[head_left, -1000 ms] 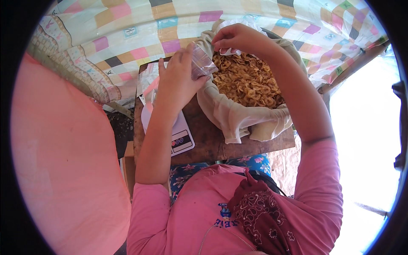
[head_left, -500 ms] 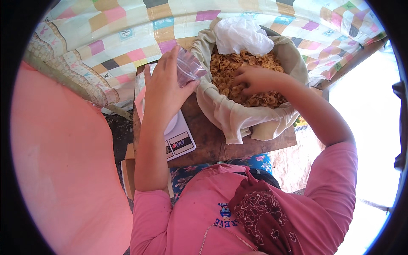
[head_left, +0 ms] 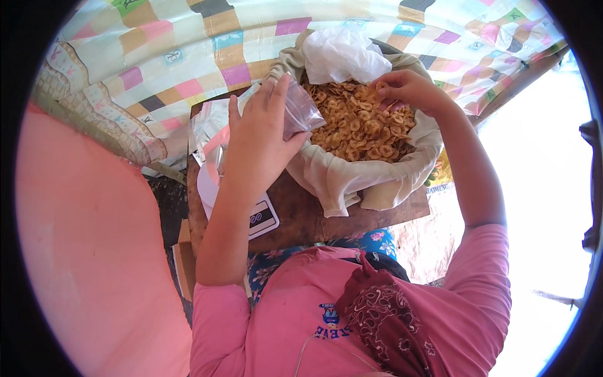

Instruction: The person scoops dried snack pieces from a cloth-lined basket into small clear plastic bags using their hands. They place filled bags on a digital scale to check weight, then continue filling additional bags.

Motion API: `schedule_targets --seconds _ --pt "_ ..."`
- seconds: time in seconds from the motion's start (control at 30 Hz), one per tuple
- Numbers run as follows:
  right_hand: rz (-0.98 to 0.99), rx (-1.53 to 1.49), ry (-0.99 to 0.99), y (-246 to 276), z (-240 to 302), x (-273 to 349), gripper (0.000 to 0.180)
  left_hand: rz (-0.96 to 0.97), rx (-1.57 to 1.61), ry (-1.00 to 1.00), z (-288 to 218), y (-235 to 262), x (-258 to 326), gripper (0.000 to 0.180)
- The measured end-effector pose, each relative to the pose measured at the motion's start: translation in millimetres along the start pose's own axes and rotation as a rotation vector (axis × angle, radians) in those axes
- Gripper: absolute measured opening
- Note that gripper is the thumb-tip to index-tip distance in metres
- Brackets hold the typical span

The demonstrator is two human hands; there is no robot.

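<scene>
Chips [head_left: 352, 132], thin, roundish and golden brown, are lying heaped in a round container lined with loose cream cloth [head_left: 377, 182], just right of centre in the upper half of the frame. Above the right part of the heap, the bare right hand [head_left: 407, 91] is hovering with bent fingers, the fingertips drawn close together; whether they are pinching a chip cannot be told for certain. Near the upper centre, the bare left hand [head_left: 259, 129] is grasping a small, clear, shiny plastic bag [head_left: 300, 114] between thumb and fingers, and this bag is showing in front of the left edge of the cloth. Crumpled at the far side of the container, a thin white plastic bag [head_left: 345, 55] is resting partly over the chips. A brown wooden table [head_left: 301, 204] is supporting the container and, left of centre in the frame, a white digital scale [head_left: 267, 220], which the left forearm [head_left: 226, 232] is partly covering. Beyond that forearm, toward the table's upper left corner, more clear plastic packaging [head_left: 210, 119] is lying beside a pale pink strip [head_left: 220, 137]. Across the top of the frame, a white plastic sheet with coloured squares [head_left: 239, 41] is hanging, while a large pink sheet [head_left: 94, 251] is filling the left side.
</scene>
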State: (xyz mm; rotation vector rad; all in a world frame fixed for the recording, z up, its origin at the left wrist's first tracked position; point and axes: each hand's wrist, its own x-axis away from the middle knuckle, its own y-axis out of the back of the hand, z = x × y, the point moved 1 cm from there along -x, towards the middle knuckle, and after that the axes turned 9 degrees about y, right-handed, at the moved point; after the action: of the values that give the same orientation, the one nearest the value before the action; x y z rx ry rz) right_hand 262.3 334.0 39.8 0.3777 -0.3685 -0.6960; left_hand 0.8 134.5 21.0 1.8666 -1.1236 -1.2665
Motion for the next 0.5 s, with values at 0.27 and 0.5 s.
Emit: schedule_targets --seconds 0.27,0.5 --pt "-0.028 -0.536 -0.008 5 -18 8 0.032 0.021 -0.006 -0.053 -12 -13 -5 0.090" --pt "-0.023 -0.552 0.015 6 -25 11 0.033 0.024 -0.053 -0.111 -20 -19 -12 0.092"
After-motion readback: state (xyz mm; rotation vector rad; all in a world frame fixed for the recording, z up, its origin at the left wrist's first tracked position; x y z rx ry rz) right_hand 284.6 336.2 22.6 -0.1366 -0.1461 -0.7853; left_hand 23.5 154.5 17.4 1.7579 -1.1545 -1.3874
